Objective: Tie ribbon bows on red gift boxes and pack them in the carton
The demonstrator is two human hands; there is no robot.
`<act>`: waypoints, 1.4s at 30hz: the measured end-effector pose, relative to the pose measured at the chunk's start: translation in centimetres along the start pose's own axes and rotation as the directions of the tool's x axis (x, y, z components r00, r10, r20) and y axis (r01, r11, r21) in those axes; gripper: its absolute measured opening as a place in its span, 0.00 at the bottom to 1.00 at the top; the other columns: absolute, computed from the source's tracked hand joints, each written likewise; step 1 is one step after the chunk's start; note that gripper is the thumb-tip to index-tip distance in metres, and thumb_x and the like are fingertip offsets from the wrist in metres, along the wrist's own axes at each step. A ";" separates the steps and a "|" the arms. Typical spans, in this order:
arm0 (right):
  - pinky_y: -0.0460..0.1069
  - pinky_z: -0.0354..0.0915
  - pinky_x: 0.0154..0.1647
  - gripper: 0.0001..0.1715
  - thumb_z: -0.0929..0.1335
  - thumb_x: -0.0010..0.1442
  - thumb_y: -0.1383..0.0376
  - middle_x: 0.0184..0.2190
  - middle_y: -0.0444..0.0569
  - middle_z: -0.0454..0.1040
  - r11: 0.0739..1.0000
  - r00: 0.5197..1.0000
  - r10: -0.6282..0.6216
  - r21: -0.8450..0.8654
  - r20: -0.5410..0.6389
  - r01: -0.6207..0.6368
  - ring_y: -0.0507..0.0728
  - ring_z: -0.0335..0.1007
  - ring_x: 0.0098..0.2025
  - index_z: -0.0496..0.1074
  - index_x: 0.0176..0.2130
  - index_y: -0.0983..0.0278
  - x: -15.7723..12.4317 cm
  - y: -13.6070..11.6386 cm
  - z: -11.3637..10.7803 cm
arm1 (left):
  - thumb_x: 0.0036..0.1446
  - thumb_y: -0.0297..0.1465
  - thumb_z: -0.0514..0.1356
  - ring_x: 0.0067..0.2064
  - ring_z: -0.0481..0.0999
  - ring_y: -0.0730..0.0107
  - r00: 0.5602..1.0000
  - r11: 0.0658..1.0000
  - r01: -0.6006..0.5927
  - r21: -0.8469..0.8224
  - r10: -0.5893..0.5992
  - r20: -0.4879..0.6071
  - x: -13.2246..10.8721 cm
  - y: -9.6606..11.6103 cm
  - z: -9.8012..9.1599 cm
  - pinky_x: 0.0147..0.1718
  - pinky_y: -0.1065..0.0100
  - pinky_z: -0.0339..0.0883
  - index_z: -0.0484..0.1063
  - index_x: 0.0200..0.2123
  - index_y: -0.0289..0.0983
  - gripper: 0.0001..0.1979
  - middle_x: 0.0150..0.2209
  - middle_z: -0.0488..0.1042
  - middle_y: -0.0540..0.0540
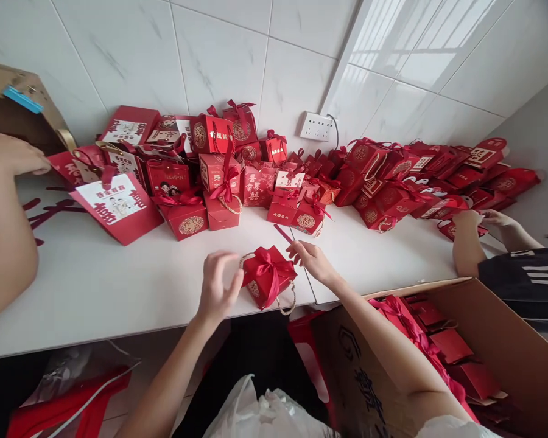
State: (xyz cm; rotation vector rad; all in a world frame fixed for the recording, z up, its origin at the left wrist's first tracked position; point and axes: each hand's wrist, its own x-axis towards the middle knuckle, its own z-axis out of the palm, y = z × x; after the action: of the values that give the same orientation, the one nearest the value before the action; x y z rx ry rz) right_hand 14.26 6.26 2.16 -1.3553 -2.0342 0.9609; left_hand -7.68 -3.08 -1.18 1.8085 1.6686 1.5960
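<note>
A small red gift box (265, 281) with a red ribbon bow and a gold cord handle sits near the front edge of the white counter (119, 286). My left hand (217, 286) touches its left side, fingers curled against the box and the cord. My right hand (311, 258) pinches one end of the red ribbon (283, 233) and holds it up and to the right of the box.
Several red gift boxes (219, 182) and bags (119, 204) are piled along the tiled wall. An open cardboard carton (484, 340) with flat red boxes stands at lower right. Another person's arm (4, 231) is at left, a further person's hands (479, 222) at right.
</note>
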 end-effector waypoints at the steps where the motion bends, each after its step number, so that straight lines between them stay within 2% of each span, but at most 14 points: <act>1: 0.46 0.62 0.28 0.26 0.56 0.63 0.49 0.25 0.45 0.72 1.000 1.000 0.004 -0.006 0.007 -0.004 0.51 0.67 0.25 0.70 0.32 0.65 -0.5 -0.5 -0.1 | 0.57 0.36 0.54 0.48 0.70 0.60 0.995 0.999 -0.045 0.003 0.044 0.089 1.3 -0.3 0.1 0.46 0.59 0.67 0.67 0.43 0.38 0.12 0.46 0.70 0.41; 4: 0.46 0.58 0.25 0.18 0.64 0.58 0.51 0.20 0.41 0.67 0.988 0.998 -0.012 -0.155 -0.062 0.002 0.51 0.61 0.23 0.68 0.29 0.62 -2.0 -1.9 0.6 | 0.57 0.37 0.53 0.47 0.72 0.64 0.915 0.998 -0.036 -0.059 0.056 0.399 3.9 -0.9 0.6 0.43 0.65 0.69 0.67 0.43 0.38 0.12 0.45 0.71 0.44; 6: 0.46 0.57 0.25 0.13 0.65 0.57 0.56 0.20 0.41 0.66 0.973 0.992 -0.007 -0.228 -0.127 -0.023 0.51 0.60 0.22 0.64 0.26 0.61 -3.0 -2.5 1.2 | 0.57 0.38 0.54 0.39 0.74 0.67 0.867 0.998 0.036 -0.054 -0.004 0.498 3.9 -0.7 1.1 0.37 0.68 0.69 0.66 0.40 0.38 0.11 0.38 0.72 0.47; 7: 0.46 0.57 0.25 0.13 0.65 0.57 0.58 0.20 0.41 0.66 0.969 0.988 -0.004 -0.245 -0.153 -0.034 0.51 0.60 0.22 0.62 0.25 0.60 -3.5 -2.6 1.5 | 0.56 0.39 0.54 0.36 0.74 0.68 0.859 0.996 0.078 -0.042 -0.046 0.510 3.4 -0.4 1.2 0.35 0.69 0.69 0.66 0.38 0.39 0.11 0.34 0.72 0.48; 10: 0.47 0.59 0.28 0.12 0.64 0.57 0.61 0.22 0.43 0.67 0.967 0.977 -0.005 -0.248 -0.211 -0.048 0.52 0.62 0.25 0.59 0.24 0.60 -4.8 -2.9 2.1 | 0.53 0.42 0.57 0.30 0.73 0.69 0.856 0.975 0.222 -0.002 -0.194 0.480 1.1 1.0 1.5 0.30 0.69 0.67 0.63 0.35 0.40 0.12 0.28 0.71 0.52; 13: 0.48 0.62 0.29 0.13 0.64 0.58 0.59 0.26 0.45 0.67 0.988 0.967 0.018 -0.143 -0.253 -0.055 0.52 0.63 0.27 0.61 0.25 0.60 -6.0 -2.9 2.4 | 0.51 0.44 0.57 0.28 0.73 0.68 0.859 0.952 0.300 0.059 -0.297 0.417 -0.7 2.5 1.3 0.28 0.69 0.66 0.60 0.32 0.41 0.14 0.26 0.71 0.52; 18: 0.47 0.63 0.29 0.15 0.65 0.58 0.55 0.32 0.47 0.67 0.996 0.949 0.056 0.083 -0.310 -0.032 0.52 0.65 0.31 0.62 0.25 0.61 -6.9 -2.8 3.2 | 0.48 0.42 0.58 0.25 0.68 0.72 0.884 0.971 0.227 0.070 -0.236 0.404 0.2 3.4 0.7 0.27 0.70 0.64 0.59 0.28 0.40 0.13 0.29 0.67 0.51; 22: 0.47 0.62 0.28 0.14 0.65 0.58 0.54 0.24 0.42 0.66 0.981 0.946 0.129 0.175 -0.297 -0.079 0.51 0.62 0.26 0.63 0.28 0.61 -7.2 -2.9 3.5 | 0.53 0.43 0.54 0.20 0.62 0.74 0.827 0.973 0.222 0.071 -0.226 0.514 1.7 3.4 0.6 0.23 0.72 0.59 0.57 0.23 0.40 0.15 0.19 0.60 0.56; 27: 0.45 0.55 0.23 0.17 0.66 0.56 0.52 0.18 0.36 0.59 0.923 0.955 0.235 0.351 -0.179 -0.161 0.49 0.57 0.20 0.65 0.37 0.62 -8.2 -3.2 2.9 | 0.56 0.42 0.53 0.19 0.59 0.76 0.792 0.960 0.280 0.022 -0.244 0.560 2.0 3.1 1.1 0.22 0.73 0.56 0.57 0.22 0.39 0.16 0.18 0.58 0.56; 30: 0.44 0.50 0.20 0.20 0.68 0.53 0.50 0.18 0.35 0.56 0.802 0.953 0.285 0.569 -0.100 -0.180 0.47 0.51 0.19 0.65 0.36 0.62 -8.7 -2.9 3.4 | 0.55 0.42 0.54 0.21 0.62 0.75 0.810 0.934 0.356 -0.003 -0.307 0.500 1.3 3.2 1.5 0.22 0.73 0.57 0.59 0.23 0.39 0.15 0.18 0.60 0.56; 34: 0.44 0.53 0.22 0.22 0.71 0.48 0.49 0.20 0.38 0.58 0.663 0.914 0.367 0.737 -0.173 -0.127 0.48 0.52 0.20 0.63 0.33 0.61 -8.1 -1.8 4.8 | 0.56 0.42 0.54 0.19 0.61 0.76 0.824 0.879 0.466 -0.103 -0.388 0.413 -0.1 3.7 2.2 0.20 0.74 0.57 0.58 0.25 0.39 0.15 0.19 0.61 0.56; 37: 0.45 0.57 0.25 0.24 0.71 0.46 0.47 0.23 0.40 0.60 0.683 0.909 0.354 0.725 -0.220 -0.091 0.50 0.56 0.23 0.63 0.31 0.61 -7.4 -1.1 5.2 | 0.57 0.42 0.54 0.16 0.59 0.77 0.810 0.820 0.541 -0.188 -0.448 0.380 -1.1 3.8 2.8 0.17 0.74 0.56 0.58 0.29 0.40 0.13 0.19 0.61 0.57; 40: 0.45 0.59 0.25 0.25 0.69 0.49 0.46 0.24 0.40 0.63 0.748 0.926 0.309 0.657 -0.217 -0.095 0.50 0.58 0.24 0.64 0.36 0.61 -7.6 -1.1 4.5 | 0.57 0.40 0.54 0.20 0.66 0.76 0.867 0.857 0.473 -0.203 -0.413 0.280 -1.7 3.5 3.1 0.21 0.73 0.61 0.59 0.33 0.40 0.10 0.23 0.67 0.54; 42: 0.45 0.58 0.24 0.25 0.66 0.54 0.46 0.23 0.40 0.63 0.812 0.934 0.295 0.568 -0.203 -0.133 0.50 0.58 0.23 0.65 0.40 0.62 -8.4 -1.5 3.7 | 0.58 0.38 0.53 0.22 0.68 0.74 0.909 0.918 0.375 -0.128 -0.337 0.245 -1.7 3.3 2.9 0.24 0.72 0.63 0.62 0.36 0.39 0.08 0.24 0.67 0.53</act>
State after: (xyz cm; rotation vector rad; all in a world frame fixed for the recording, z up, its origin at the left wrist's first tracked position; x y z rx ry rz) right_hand 13.77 -2.90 0.79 -1.3181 -1.2646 1.2473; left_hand -3.09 -4.13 -0.79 1.4327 1.5926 1.2888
